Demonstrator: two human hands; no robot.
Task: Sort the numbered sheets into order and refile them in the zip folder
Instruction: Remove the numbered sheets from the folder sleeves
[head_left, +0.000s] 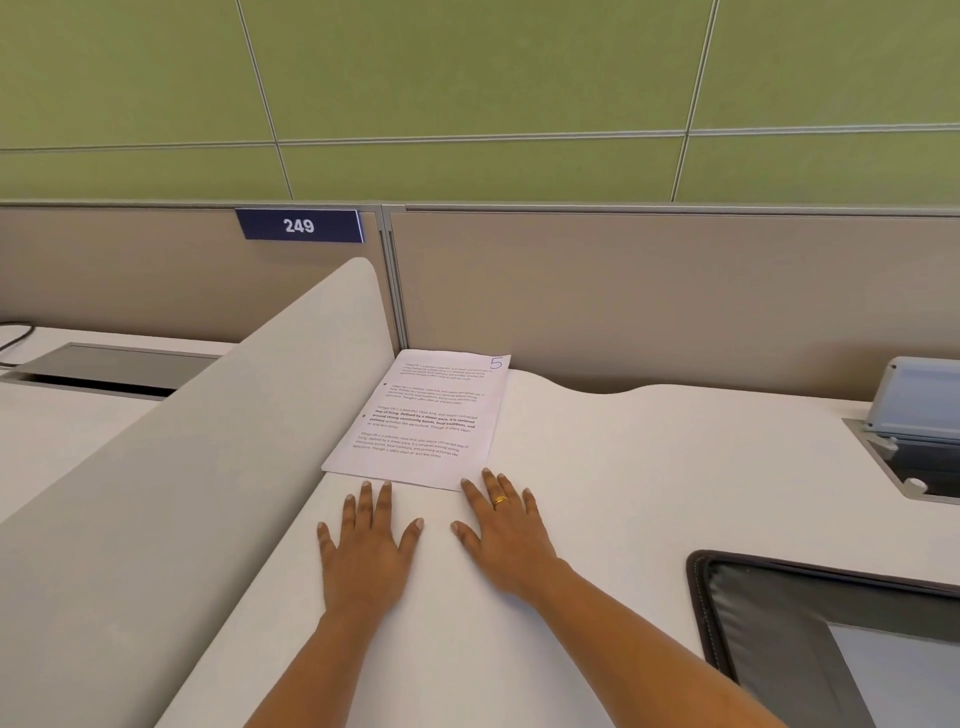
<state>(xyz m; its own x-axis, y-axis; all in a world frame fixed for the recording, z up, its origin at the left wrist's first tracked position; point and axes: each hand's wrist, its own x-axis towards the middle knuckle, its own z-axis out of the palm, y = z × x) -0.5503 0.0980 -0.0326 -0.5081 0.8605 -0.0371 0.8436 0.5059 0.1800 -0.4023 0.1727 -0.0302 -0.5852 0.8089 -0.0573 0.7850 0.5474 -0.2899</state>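
Sheets (421, 421), page 5 topmost, lie on worktop (623, 493). Left hand (363, 545) and right hand (506, 535) flat just before sheets, fingers spread, gripping nothing. Zip folder (831, 639) well right of sheets. Risk: careless pickup fans pages, order lost.

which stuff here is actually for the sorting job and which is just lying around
For the job:
- sheets, top one marked 5
- zip folder
- left hand and right hand, flat on the desk

Just lying about:
- number sign reading 249
- grey box
- divider
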